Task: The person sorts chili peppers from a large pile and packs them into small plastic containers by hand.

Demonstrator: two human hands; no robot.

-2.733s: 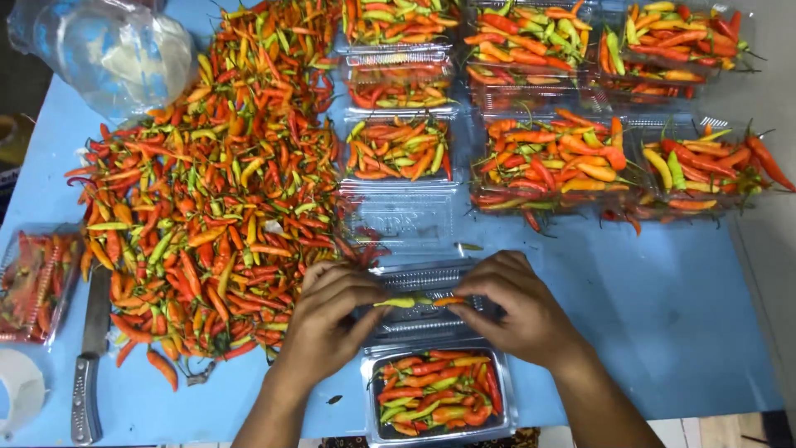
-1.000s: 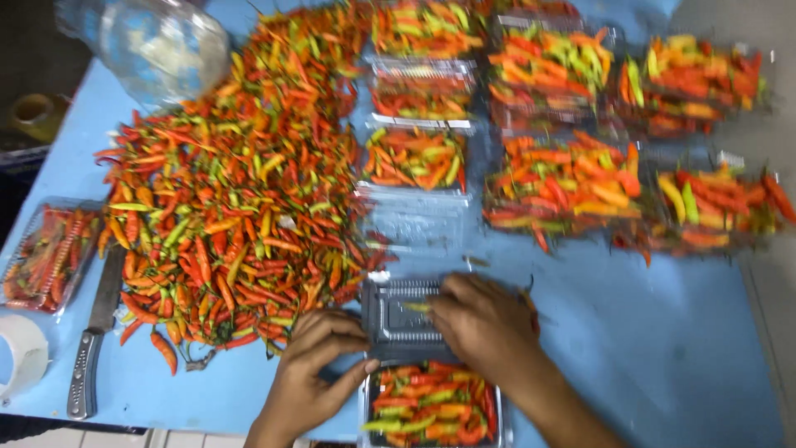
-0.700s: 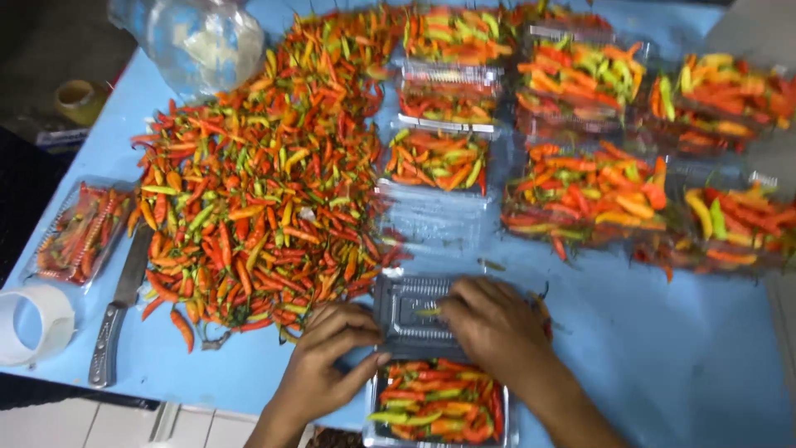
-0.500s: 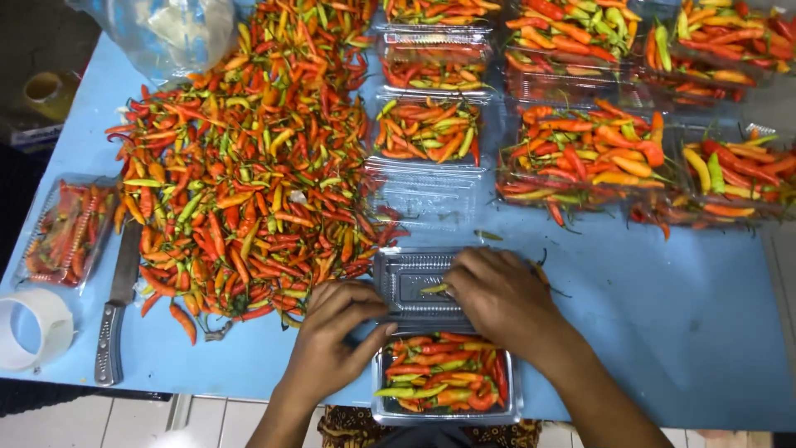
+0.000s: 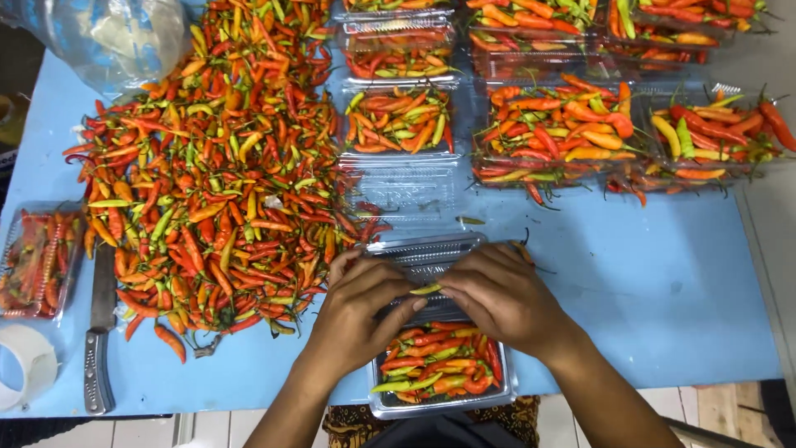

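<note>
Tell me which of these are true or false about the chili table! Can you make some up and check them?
1. Both hands, left hand and right hand, pinch one yellowish-green chili. True.
2. The clear tray nearest the person holds no chilies. False: it is full of them.
3. A knife lies left of the big chili pile. True.
4. The table is red. False: it is blue.

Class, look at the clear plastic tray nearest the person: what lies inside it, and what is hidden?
The clear plastic tray holds red, orange and green chilli peppers. Its far end is covered by the left hand and right hand, so the contents there cannot be seen.
</note>
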